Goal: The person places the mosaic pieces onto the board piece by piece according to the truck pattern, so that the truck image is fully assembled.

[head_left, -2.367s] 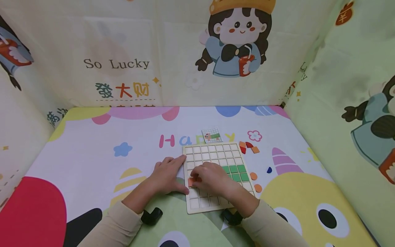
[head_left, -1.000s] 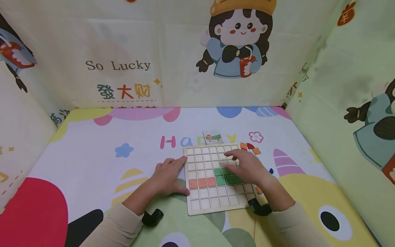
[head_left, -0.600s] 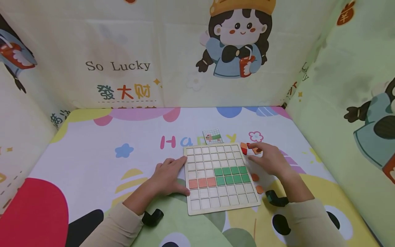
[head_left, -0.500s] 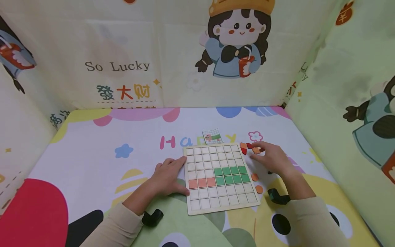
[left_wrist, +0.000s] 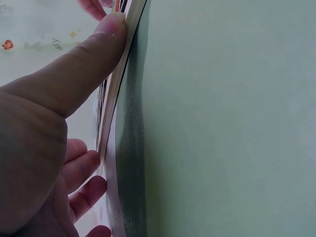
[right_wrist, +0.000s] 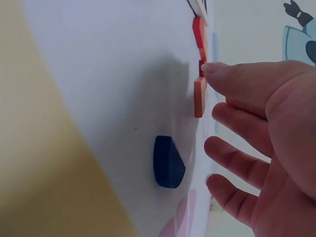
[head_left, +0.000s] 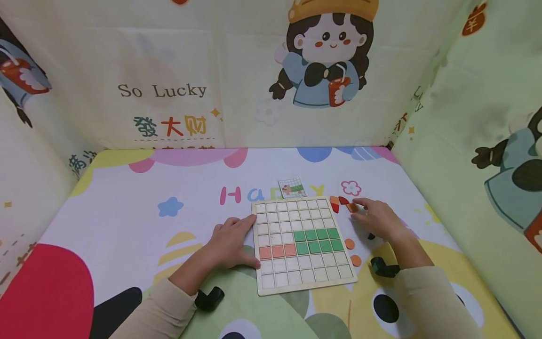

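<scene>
A wooden grid board (head_left: 311, 275) lies on the table, with several green square tiles (head_left: 323, 234) and a row of three salmon tiles (head_left: 277, 251) in its cells. My left hand (head_left: 230, 245) rests along the board's left edge, thumb and fingers spread against it. To the right of the board, my right hand (head_left: 378, 219) is at an orange square tile (head_left: 351, 207), its thumb and index finger close together beside it. In the right wrist view that orange tile (right_wrist: 199, 98) lies on the table below the thumb tip, and the other fingers are loosely bent.
Red and orange pieces (head_left: 334, 203) lie by the board's upper right corner. Two orange discs (head_left: 349, 243) sit along its right side, and a dark blue piece (right_wrist: 168, 163) lies under the right hand. Behind the board is a small picture card (head_left: 292, 187). Printed cloth walls (head_left: 241, 70) enclose the table.
My right hand has left the salmon tiles, crossed the board rightward and come to the loose pieces, drawing slightly right of them lately. My left hand has stayed at the board's edge.
</scene>
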Demonstrator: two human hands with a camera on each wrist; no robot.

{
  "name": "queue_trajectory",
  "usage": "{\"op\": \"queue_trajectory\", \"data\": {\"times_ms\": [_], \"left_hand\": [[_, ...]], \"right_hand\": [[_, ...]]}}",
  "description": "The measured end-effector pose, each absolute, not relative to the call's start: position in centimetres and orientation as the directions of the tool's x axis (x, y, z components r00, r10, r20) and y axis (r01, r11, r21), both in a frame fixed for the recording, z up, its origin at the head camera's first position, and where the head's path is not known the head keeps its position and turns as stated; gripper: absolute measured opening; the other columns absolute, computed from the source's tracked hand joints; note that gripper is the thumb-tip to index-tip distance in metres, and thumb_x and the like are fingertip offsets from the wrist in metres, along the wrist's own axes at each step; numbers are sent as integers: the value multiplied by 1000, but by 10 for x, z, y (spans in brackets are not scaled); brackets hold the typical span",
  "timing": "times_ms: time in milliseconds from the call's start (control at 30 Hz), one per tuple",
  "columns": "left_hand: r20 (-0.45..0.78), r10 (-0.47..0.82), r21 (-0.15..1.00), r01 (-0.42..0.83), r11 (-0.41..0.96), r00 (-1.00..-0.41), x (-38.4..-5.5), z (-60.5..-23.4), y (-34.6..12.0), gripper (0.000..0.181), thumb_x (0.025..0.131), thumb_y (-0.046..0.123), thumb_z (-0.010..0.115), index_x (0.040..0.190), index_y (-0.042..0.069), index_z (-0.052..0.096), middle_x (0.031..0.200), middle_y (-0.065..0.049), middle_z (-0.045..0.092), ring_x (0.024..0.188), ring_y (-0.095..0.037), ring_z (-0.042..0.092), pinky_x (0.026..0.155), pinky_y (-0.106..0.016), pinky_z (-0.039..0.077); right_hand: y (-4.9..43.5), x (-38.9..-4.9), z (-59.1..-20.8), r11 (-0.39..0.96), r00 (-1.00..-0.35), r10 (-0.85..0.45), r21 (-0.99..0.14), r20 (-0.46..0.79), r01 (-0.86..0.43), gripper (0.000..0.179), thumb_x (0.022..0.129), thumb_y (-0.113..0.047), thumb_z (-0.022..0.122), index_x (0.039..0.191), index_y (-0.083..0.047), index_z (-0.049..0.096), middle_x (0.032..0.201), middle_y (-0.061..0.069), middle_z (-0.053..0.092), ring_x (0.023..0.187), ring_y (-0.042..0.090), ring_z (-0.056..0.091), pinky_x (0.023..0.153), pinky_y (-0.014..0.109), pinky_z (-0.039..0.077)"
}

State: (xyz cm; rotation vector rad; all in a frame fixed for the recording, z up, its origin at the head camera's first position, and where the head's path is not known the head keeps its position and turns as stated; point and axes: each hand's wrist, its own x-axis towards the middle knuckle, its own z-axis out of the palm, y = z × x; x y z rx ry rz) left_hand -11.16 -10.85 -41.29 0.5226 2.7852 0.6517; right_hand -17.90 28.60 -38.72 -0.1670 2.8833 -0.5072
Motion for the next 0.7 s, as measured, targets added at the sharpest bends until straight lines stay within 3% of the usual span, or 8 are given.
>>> {"op": "queue_trajectory", "data": {"times_ms": [233, 700], "left_hand": [[-146, 389, 466, 284, 838, -910, -112, -412, -108, 115, 65, 58, 89, 155, 13, 34, 147, -5, 49, 132, -33, 39, 98, -55, 34], [-140, 391, 465, 288, 837, -910, -112, -413, -108, 114, 65, 57, 89, 155, 13, 35, 146, -5, 50, 131, -33, 40, 97, -54, 34]], "right_hand": [[287, -180, -391, 941, -968, -171, -323, -183, -105, 42, 98, -20, 60, 136, -3, 60, 129, 27, 59, 108, 43, 52, 94, 60, 45], [286, -180, -396, 945, -980, -153, -309, -129, -107, 34, 93, -17, 68, 123, 0, 68, 117, 25, 65, 103, 42, 54, 89, 56, 48]]}}
